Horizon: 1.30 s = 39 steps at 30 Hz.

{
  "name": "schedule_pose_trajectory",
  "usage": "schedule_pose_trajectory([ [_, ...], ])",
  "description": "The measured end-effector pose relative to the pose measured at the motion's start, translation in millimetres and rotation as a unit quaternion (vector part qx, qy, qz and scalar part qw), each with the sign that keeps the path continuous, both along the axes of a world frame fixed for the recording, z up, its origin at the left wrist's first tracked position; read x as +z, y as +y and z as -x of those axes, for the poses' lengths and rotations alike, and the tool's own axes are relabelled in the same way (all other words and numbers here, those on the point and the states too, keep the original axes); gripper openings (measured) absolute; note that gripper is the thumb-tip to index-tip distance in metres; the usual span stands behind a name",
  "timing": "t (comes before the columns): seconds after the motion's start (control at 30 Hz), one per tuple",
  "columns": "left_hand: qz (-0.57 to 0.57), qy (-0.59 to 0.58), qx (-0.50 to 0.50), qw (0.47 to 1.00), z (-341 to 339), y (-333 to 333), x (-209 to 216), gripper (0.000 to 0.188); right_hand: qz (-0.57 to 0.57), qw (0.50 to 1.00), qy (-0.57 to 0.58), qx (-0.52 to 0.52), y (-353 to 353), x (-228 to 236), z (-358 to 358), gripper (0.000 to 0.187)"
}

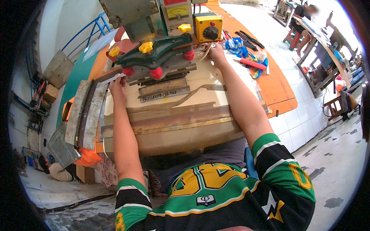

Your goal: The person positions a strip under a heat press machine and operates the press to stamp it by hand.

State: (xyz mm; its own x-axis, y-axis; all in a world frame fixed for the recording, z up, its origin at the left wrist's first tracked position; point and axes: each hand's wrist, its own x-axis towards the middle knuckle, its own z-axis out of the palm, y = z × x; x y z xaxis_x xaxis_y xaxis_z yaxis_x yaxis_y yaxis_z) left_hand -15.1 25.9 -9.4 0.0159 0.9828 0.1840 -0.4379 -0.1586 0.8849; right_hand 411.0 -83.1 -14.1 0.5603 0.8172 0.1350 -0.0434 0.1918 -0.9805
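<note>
A press with a dark green pressing head [162, 54] stands over the table in front of me, both my arms reaching along its sides. At the left of the head, my left hand [118, 87] is closed with its fingertips on a thin white strip [110, 79]. Farther back on the right, below the yellow control box, my right hand [218, 54] is closed on a pale strip [204, 53]; its fingertips are partly hidden. Between my arms, a metal block [163, 91] with handwriting sits under the head on the cream work surface [154, 101].
The yellow control box [208, 29] has a black knob. Long metal plates [86, 111] lie at the left edge. A brownish bar [173, 121] crosses the near side. Blue and red scraps [250, 57] lie on the orange tabletop [275, 86]. A person [304, 21] sits at the far right.
</note>
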Motion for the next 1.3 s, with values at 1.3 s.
schedule_pose_trajectory([
  [1.3,0.007,0.0,0.01,1.0,-0.6,1.3,-3.6,0.025,0.018,0.998,-0.044,-0.036,-3.9,6.5,5.3,0.014],
])
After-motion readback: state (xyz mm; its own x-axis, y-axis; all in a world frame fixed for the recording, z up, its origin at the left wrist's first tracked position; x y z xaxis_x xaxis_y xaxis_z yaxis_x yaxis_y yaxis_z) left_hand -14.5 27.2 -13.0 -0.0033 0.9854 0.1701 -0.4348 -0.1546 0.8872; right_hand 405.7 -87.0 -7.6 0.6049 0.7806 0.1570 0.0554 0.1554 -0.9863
